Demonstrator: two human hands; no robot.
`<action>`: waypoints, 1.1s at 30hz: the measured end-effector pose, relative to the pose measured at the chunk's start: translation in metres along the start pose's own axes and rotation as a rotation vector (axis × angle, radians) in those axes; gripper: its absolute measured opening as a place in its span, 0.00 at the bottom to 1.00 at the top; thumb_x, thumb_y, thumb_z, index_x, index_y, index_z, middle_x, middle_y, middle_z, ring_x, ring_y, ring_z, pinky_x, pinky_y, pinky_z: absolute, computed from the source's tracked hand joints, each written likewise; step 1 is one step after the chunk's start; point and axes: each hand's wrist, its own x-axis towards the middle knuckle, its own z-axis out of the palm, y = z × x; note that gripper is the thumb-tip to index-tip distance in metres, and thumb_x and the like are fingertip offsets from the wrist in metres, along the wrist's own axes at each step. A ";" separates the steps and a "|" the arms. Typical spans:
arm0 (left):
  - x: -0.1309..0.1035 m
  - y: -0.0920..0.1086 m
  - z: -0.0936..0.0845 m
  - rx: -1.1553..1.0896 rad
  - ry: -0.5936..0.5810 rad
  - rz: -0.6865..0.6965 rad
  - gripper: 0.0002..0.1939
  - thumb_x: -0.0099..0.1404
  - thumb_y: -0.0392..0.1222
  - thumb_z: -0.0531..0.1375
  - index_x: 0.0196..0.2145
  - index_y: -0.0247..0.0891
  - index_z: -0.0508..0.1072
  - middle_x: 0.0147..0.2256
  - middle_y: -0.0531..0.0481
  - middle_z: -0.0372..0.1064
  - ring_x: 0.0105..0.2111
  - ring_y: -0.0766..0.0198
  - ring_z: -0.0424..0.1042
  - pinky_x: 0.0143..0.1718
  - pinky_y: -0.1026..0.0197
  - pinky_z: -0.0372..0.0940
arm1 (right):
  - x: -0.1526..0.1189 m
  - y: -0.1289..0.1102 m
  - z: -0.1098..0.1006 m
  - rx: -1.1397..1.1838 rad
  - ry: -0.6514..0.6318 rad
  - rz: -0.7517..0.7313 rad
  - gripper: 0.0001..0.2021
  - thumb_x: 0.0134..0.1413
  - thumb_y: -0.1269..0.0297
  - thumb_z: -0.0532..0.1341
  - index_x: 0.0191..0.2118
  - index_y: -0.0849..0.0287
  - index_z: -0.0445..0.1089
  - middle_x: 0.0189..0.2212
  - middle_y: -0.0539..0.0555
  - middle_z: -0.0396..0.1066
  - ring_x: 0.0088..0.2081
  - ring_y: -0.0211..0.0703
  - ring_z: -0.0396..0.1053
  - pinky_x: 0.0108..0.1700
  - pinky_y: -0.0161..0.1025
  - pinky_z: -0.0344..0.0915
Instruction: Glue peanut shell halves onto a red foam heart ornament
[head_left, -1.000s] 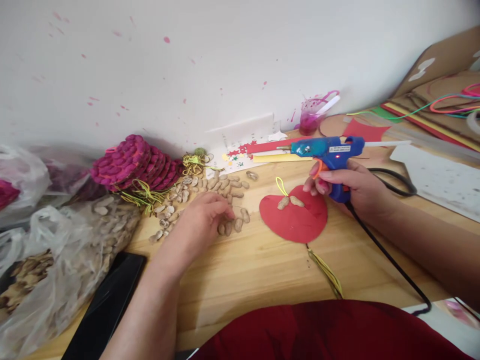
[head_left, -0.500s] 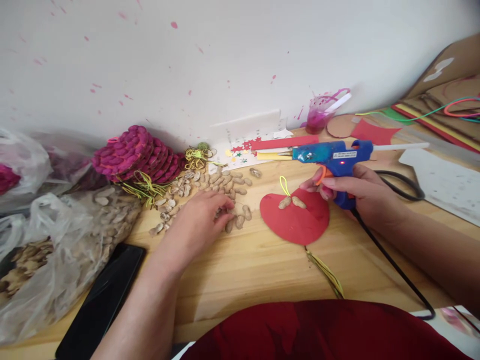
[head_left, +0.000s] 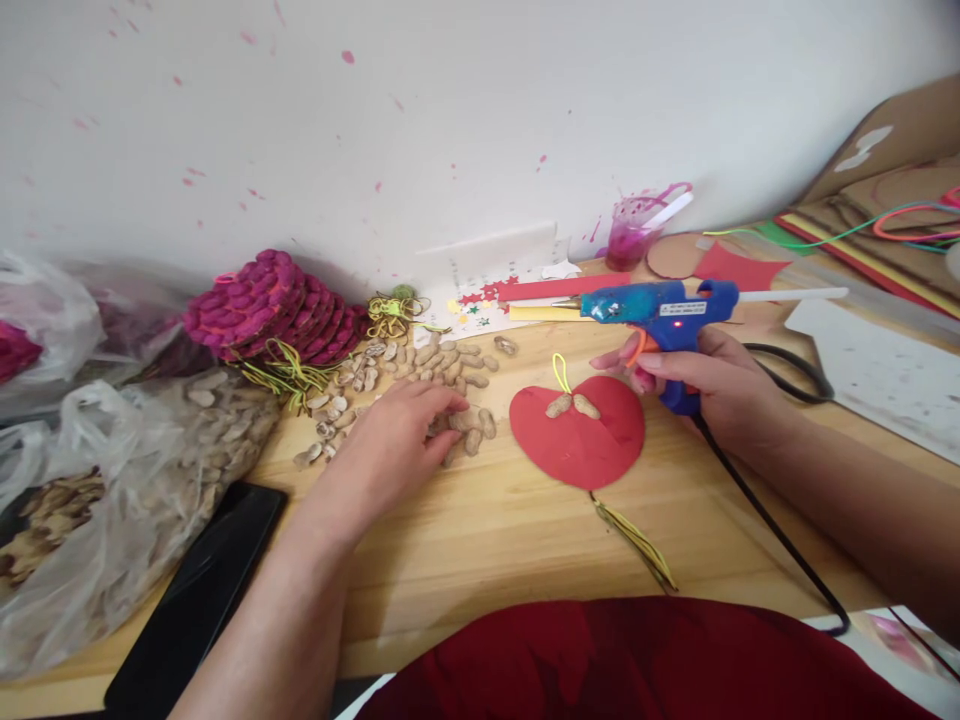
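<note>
At centre-right, the right hand [head_left: 721, 382] grips the glue gun [head_left: 634, 304], likely positioned to clear the nozzle [head_left: 568, 303]; the red heart [head_left: 577, 452] lies lower. Mid-frame, the left hand [head_left: 401, 425] curls over peanuts [head_left: 473, 441]; grip cannot be determined.

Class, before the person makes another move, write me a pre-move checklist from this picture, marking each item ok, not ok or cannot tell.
1. Glue gun gripped in the right hand: ok.
2. Red light on the gun lit: ok.
3. White glue stick in the gun's back end: ok, a length sticks out.
4. Red heart on the table, two peanuts near its notch: ok.
5. Nozzle aimed at the heart: not ok, it points left, past the heart's top.
6. Peanut firmly in the left hand: cannot tell, the fingertips are among loose peanuts.
</note>
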 end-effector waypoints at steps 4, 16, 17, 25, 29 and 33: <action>0.000 0.002 0.002 0.009 0.003 -0.004 0.14 0.61 0.34 0.59 0.45 0.40 0.75 0.44 0.46 0.77 0.46 0.53 0.74 0.49 0.52 0.68 | 0.000 -0.001 0.002 0.021 -0.018 0.002 0.03 0.47 0.64 0.68 0.28 0.55 0.75 0.19 0.48 0.67 0.37 0.51 0.77 0.48 0.44 0.66; -0.007 0.008 -0.011 -0.045 0.221 0.067 0.11 0.68 0.36 0.57 0.45 0.39 0.77 0.43 0.46 0.77 0.43 0.57 0.74 0.46 0.55 0.68 | 0.002 0.000 -0.002 0.054 -0.021 0.010 0.03 0.48 0.64 0.67 0.29 0.55 0.74 0.19 0.48 0.67 0.35 0.50 0.76 0.49 0.46 0.67; -0.007 0.013 -0.010 -0.054 0.239 0.094 0.09 0.69 0.37 0.57 0.43 0.39 0.77 0.41 0.46 0.77 0.42 0.57 0.74 0.46 0.55 0.67 | 0.002 -0.001 -0.001 0.056 -0.019 0.017 0.03 0.48 0.64 0.67 0.29 0.55 0.74 0.19 0.47 0.66 0.35 0.50 0.76 0.49 0.46 0.67; -0.008 0.051 0.023 -0.110 0.106 0.195 0.23 0.65 0.47 0.65 0.54 0.41 0.68 0.60 0.40 0.64 0.61 0.48 0.60 0.63 0.42 0.55 | 0.000 -0.001 0.002 0.063 -0.029 0.041 0.05 0.46 0.61 0.68 0.30 0.54 0.75 0.19 0.47 0.67 0.36 0.50 0.77 0.47 0.45 0.67; -0.004 0.051 0.035 -0.106 0.104 0.139 0.37 0.60 0.52 0.68 0.61 0.39 0.61 0.61 0.38 0.63 0.62 0.45 0.58 0.63 0.40 0.52 | 0.000 0.001 0.001 0.032 -0.034 0.037 0.06 0.46 0.59 0.69 0.29 0.54 0.75 0.19 0.48 0.67 0.37 0.52 0.76 0.44 0.44 0.67; -0.002 0.049 0.036 -0.120 0.098 0.153 0.36 0.61 0.52 0.68 0.62 0.41 0.61 0.58 0.41 0.66 0.60 0.48 0.60 0.63 0.42 0.51 | 0.000 0.001 0.001 0.037 -0.031 0.038 0.05 0.46 0.60 0.69 0.27 0.54 0.75 0.19 0.48 0.67 0.35 0.51 0.76 0.45 0.44 0.67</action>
